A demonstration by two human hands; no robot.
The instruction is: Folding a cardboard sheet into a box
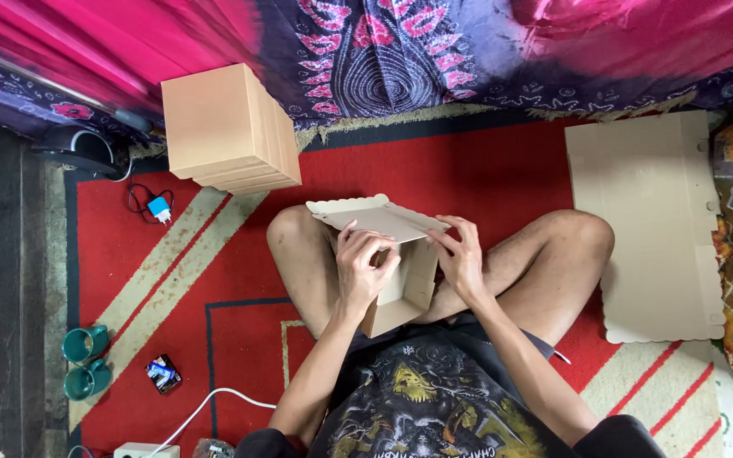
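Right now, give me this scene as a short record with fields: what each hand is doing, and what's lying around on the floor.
Left hand: fingers curled over the side wall of a half-folded cardboard box in the lap
Right hand: fingertips pressing on the box's scalloped lid flap
Posture: seated cross-legged on a red rug
Far left: stack of finished boxes
Right: pile of flat cardboard sheets
Left edge: two teal mugs, a blue charger plug
Background: purple and pink patterned cloth
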